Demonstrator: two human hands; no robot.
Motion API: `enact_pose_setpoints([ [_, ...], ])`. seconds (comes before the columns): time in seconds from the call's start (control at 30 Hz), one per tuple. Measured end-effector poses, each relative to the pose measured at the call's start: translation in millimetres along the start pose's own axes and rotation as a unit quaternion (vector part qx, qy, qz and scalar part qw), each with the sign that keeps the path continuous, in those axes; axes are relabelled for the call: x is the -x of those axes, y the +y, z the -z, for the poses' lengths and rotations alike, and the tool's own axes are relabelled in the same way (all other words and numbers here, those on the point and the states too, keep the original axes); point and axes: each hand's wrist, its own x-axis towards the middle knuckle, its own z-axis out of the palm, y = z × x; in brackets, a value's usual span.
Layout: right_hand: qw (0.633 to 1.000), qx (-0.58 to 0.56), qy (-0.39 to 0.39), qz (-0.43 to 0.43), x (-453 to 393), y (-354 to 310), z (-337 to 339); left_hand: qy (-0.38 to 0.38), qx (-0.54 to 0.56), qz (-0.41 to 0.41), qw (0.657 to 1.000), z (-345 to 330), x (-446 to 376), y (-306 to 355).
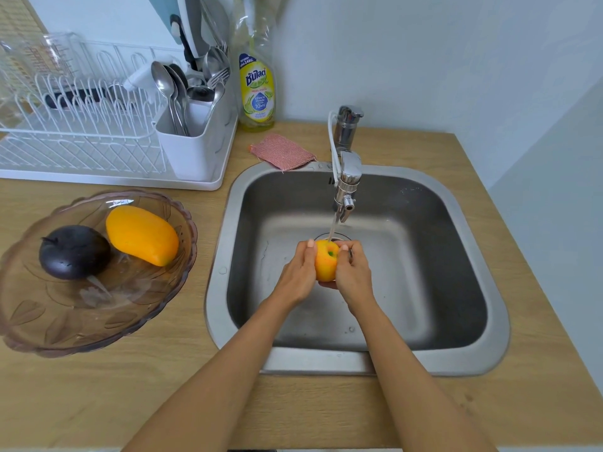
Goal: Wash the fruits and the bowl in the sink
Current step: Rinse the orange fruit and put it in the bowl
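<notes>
Fruit in hand: a round yellow-orange fruit with a green dimple [326,261], held over the middle of the steel sink basin [424,256]; a thin stream of water [332,228] falls onto its top from the chrome tap [348,177] at twelve o'clock of it
Left hand: the left hand [298,272] clasps the fruit's nine o'clock side; its fingers [310,247] curl over the top
Right hand: the right hand [354,270] cups the three o'clock side; fingers wrapped round the fruit, thumb tip by the dimple
Bowl: a wide tinted translucent scalloped bowl [65,314] stands on the wooden table [179,386], at nine o'clock of the sink; well apart from the hands
Fruits in bowl: a long orange mango [142,234] and a dark purple round fruit [74,251] lie touching, the mango at two o'clock of the dark one
Behind the sink: a pink mesh scrub pad [280,151] overlaps the sink rim at eleven o'clock; a yellow dish-soap bottle [256,89] stands beyond it
Far left: a white wire dish rack [81,125] with a white cutlery holder [189,148] full of spoons and forks
</notes>
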Motion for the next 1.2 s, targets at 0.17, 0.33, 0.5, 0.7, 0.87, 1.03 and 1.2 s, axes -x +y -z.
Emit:
enact_pose_setpoints([
  [0.17,0.997,-0.038,-0.070,0.015,6,2,0,0.048,0.058,0.043,0.996,3,-10,-4],
  [0.33,0.994,0.018,-0.097,0.040,8,6,-2,0.033,0.067,0.052,0.996,2,-14,-6],
  [0.5,0.998,0.044,-0.045,-0.026,3,3,3,-0.017,0.001,0.005,1.000,3,-1,1],
  [0.7,0.981,-0.090,-0.054,-0.164,-8,1,7,-0.058,-0.025,-0.045,0.997,4,6,1],
  [0.87,0.969,-0.157,-0.078,-0.176,-2,-5,8,-0.037,0.016,-0.047,0.998,2,3,2],
  [1.03,0.988,-0.070,-0.124,-0.063,2,1,2,0.033,0.053,0.019,0.998,3,-7,0],
  [1.2,0.992,-0.024,-0.123,0.018,4,9,-2,0.051,0.071,0.046,0.995,4,-17,-5],
])
